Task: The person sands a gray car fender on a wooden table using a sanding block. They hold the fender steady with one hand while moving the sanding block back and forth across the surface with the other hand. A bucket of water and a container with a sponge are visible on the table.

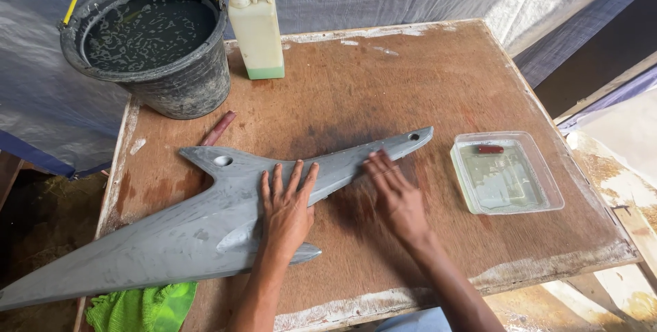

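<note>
- Here my left hand (287, 209) lies flat, fingers spread, on the grey blade (226, 219) at mid-frame.
- My right hand (397, 195), open, presses its narrow arm just right of that.

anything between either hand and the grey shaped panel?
Nothing visible. The left hand lies flat on the grey panel, and the right hand presses on its narrow arm. The bucket and clear tray stand off to the sides.

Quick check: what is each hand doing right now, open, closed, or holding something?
Left hand: open, flat on the grey pointed panel.
Right hand: open, pressed on its narrow arm, blurred.
</note>
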